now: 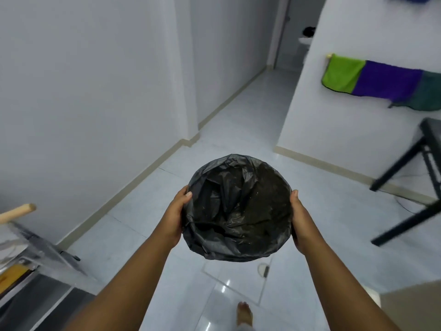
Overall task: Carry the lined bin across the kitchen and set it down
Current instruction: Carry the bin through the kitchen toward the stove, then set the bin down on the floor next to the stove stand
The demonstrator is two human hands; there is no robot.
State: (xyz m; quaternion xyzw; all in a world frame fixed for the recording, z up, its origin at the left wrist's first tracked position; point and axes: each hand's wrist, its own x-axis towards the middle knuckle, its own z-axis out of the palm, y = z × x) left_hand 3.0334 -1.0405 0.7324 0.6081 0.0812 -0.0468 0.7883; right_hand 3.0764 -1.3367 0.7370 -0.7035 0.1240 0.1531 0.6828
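A bare foot (244,315) steps on the glossy pale tiled floor (322,223) at 6 o'clock, just beside a square hatch (238,280) set into the tiles. Both forearms reach forward from the bottom edge. The left hand (175,216) is clamped on the bin (238,209) at its 9 o'clock side, thumb hooked over the rim. The right hand (299,218) grips the 3 o'clock side the same way, thumb on the rim. The bin is held up off the floor, dead centre, its mouth facing up. A black liner (229,185) is folded over the rim and sags crumpled inside; pale specks dot the plastic.

At 8 o'clock a grey blurred frame (43,249) stands with a wooden handle (16,212) poking out above it. At 3 o'clock a dark stool (410,177) stands tilted in view, legs on the tiles.

Farther off, at 2 o'clock, cloths hang on a wall rail (329,56): a green one (341,74), a purple one (386,81), then a dark green one (427,91), edges overlapping. A white wall (83,91) runs along the left. At 12 o'clock a narrow corridor (262,91) leads to a doorway, where something white and something dark sit, too blurred to tell.
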